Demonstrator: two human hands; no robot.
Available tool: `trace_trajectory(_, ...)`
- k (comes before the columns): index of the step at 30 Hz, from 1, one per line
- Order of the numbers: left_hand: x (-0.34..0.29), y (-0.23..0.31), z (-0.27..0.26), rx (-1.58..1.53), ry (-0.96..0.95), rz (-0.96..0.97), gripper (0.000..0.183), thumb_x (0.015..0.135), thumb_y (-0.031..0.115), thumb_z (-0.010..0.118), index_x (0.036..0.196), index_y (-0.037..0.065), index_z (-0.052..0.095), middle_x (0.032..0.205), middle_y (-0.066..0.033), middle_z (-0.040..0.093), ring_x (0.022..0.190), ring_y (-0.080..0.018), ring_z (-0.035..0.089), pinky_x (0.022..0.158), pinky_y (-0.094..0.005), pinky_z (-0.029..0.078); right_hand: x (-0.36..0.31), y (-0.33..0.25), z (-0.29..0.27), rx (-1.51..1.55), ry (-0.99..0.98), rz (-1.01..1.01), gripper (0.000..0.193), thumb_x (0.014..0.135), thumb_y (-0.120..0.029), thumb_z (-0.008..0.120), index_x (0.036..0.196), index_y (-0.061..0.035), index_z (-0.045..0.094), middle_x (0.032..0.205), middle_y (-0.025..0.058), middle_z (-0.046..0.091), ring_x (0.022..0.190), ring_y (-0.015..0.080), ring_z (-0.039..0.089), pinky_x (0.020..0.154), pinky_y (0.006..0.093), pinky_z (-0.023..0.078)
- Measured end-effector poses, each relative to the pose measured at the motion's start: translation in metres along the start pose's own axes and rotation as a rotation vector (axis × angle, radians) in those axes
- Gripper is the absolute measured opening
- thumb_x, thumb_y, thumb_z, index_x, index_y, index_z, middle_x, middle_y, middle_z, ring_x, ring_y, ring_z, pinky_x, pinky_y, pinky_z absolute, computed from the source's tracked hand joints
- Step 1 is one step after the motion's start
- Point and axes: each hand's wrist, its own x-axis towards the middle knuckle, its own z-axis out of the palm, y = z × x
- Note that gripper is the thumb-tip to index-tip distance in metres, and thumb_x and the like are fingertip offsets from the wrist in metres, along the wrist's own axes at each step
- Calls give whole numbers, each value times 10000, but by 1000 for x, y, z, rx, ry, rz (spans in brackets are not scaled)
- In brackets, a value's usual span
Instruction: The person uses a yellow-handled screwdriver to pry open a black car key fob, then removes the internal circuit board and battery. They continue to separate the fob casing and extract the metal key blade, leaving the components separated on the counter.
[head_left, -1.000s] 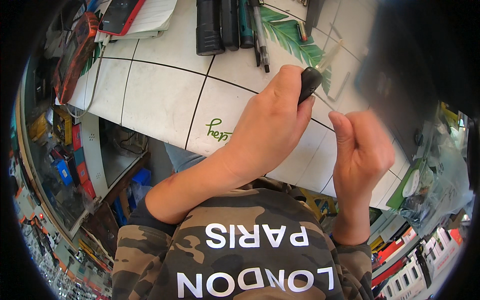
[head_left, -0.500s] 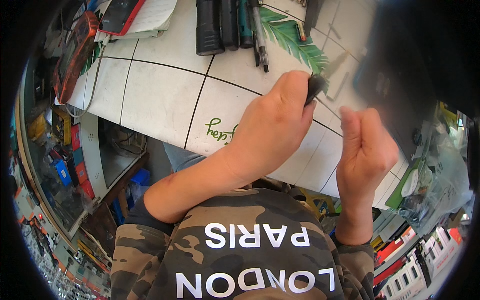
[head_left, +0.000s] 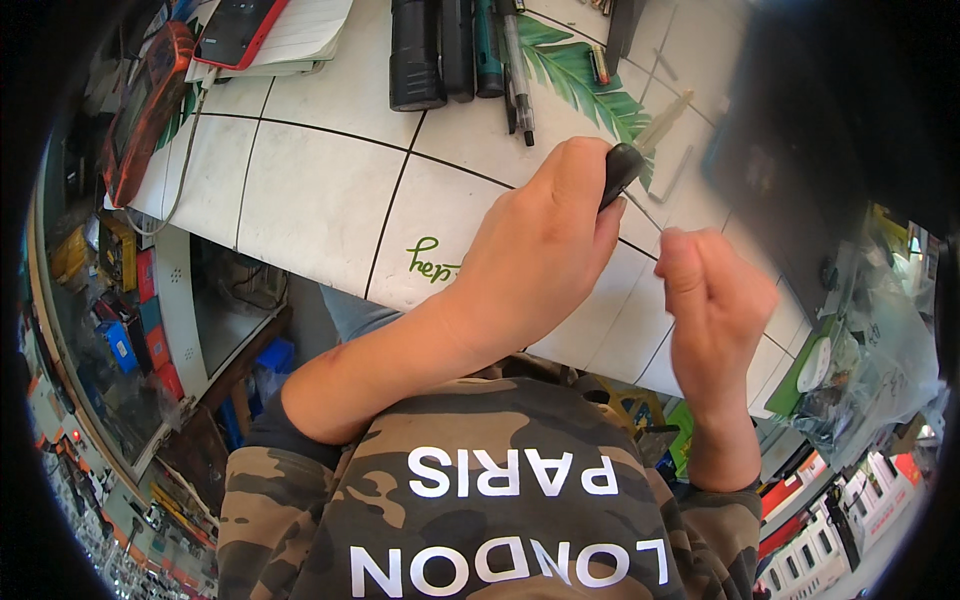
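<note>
My left hand [head_left: 545,240] is closed round a small black object with a smooth, rounded end [head_left: 622,166]; the rest is hidden in the fist, so its kind is unclear. Just to its right, my right hand [head_left: 715,300] makes a pinch, thumb against curled fingers. A thin dark line runs from near the black object to the right fingertips, but what it is cannot be made out. Both hands are above the white tabletop [head_left: 320,180], which has black grid lines and a green leaf print. Beyond the left hand lies a pen [head_left: 518,85].
Left of the pen lie a black cylinder [head_left: 415,60] and a teal-and-black tool [head_left: 488,55]. A small battery [head_left: 599,65] rests on the leaf print. At far left are a red-edged phone [head_left: 235,35] on papers and an orange-cased device [head_left: 150,115]. A dark, blurred shape [head_left: 800,150] fills the right.
My right hand has moved slightly left, closer to the left hand. The left hand keeps its grip, and more of the black object's rounded end shows.
</note>
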Motion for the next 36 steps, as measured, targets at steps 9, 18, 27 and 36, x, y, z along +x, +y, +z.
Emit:
trace_trajectory(9, 1, -1, 1, 49, 13, 59, 251, 791, 15, 576, 974, 0, 405, 857, -177, 523, 669, -379, 556, 544, -427, 453, -3, 0, 5, 55, 26, 74, 114, 812, -83, 650, 801, -8, 565, 589, 56, 468, 471, 158, 450, 457, 262, 355)
trace_trajectory(18, 2, 0, 4, 138, 23, 110, 211, 805, 20, 543, 955, 18, 394, 834, -160, 505, 680, -366, 550, 527, -427, 451, 5, 13, 2, 727, -26, 178, 110, 861, -99, 589, 852, -32, 502, 570, -2, 454, 440, 112, 380, 395, 264, 278)
trace_trajectory(27, 11, 0, -1, 180, -17, 112, 283, 812, 16, 564, 1050, 15, 412, 819, -181, 538, 693, -379, 548, 559, -418, 438, 8, 18, 13, 194, 132, -57, 114, 856, -118, 612, 833, -23, 553, 591, 19, 478, 504, 132, 467, 433, 292, 363)
trace_trajectory(36, 12, 4, -1, 274, -4, 115, 219, 794, 26, 537, 967, 24, 402, 818, -144, 507, 673, -339, 569, 522, -401, 461, 19, 22, -2, 1020, -288, 294, 96, 900, -136, 533, 846, -57, 522, 532, -20, 368, 439, 106, 335, 379, 261, 251)
